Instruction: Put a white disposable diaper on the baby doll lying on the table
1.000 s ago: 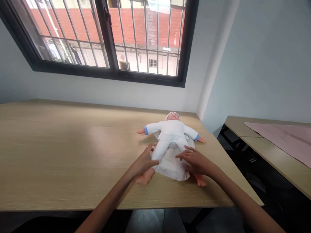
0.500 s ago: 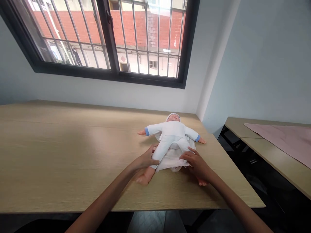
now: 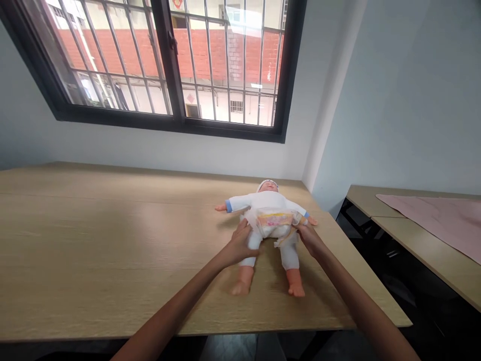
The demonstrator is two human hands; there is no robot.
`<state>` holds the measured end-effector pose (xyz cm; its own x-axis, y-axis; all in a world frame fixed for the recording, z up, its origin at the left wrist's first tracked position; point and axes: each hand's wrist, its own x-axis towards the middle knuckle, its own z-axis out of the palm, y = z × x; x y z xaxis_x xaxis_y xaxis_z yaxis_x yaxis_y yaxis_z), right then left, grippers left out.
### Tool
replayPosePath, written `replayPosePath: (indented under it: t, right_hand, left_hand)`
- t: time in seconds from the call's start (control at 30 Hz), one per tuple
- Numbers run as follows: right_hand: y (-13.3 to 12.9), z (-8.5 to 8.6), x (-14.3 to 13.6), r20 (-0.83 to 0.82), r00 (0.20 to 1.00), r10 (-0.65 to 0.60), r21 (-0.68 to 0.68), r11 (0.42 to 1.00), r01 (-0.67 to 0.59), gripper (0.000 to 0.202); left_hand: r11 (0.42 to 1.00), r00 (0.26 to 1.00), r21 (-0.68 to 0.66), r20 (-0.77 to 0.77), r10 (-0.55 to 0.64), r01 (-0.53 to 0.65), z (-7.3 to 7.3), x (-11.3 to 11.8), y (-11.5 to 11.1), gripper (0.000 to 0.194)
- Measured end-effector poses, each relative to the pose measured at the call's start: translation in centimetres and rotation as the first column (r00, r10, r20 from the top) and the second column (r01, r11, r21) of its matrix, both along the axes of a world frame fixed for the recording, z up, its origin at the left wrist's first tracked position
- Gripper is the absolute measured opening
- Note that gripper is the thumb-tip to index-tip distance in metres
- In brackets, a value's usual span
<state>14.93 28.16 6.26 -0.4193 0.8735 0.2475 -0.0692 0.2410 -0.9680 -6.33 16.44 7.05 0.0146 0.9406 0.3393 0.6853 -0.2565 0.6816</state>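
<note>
The diaper (image 3: 275, 219) has come up from between the legs since the earlier frame, and its printed front now lies across the doll's lower belly. The doll (image 3: 268, 199) is on its back on the table (image 3: 112, 255), legs apart, which leaves room between them. The left hand (image 3: 239, 245) rests with thumb and fingers spread about one thigh, probably to steady it. The right hand (image 3: 310, 238) is at the diaper's other side, fingers bent; whether they pinch its edge, I cannot tell.
</note>
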Motion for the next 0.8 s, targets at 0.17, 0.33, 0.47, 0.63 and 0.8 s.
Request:
replayPosePath:
  t: [0.17,0.33,0.47,0.63,0.8]
  right_hand:
    - [2.0,1.2,-1.5,0.039,0.999,-0.003,0.04,0.999,0.002,0.046]
    - [5.0,1.3,-3.4,0.046,0.993,-0.107,0.07,0.992,0.104,0.047]
    - [6.1,-0.2,-4.4,0.019,0.987,-0.157,0.045,0.987,0.156,0.049]
    - [6.2,-2.1,-4.0,-0.006,0.989,-0.147,-0.014,0.989,0.146,0.047]
    - [6.3,-3.0,-3.2,-0.062,0.986,-0.157,-0.055,0.987,0.154,0.039]
  left_hand:
    - [0.994,0.846,0.011,0.526,0.086,-0.108,1.0,0.8,2.1,0.047]
    - [0.987,0.75,-0.087,0.642,0.161,-0.138,2.4,-0.9,4.5,0.036]
    - [0.982,0.688,-0.113,0.701,0.187,-0.151,1.8,-1.8,6.1,0.034]
    - [0.991,0.662,-0.127,0.739,0.129,-0.052,0.2,-2.0,6.7,0.036]
    - [0.993,0.566,-0.122,0.818,0.099,0.002,-1.2,-2.3,6.7,0.028]
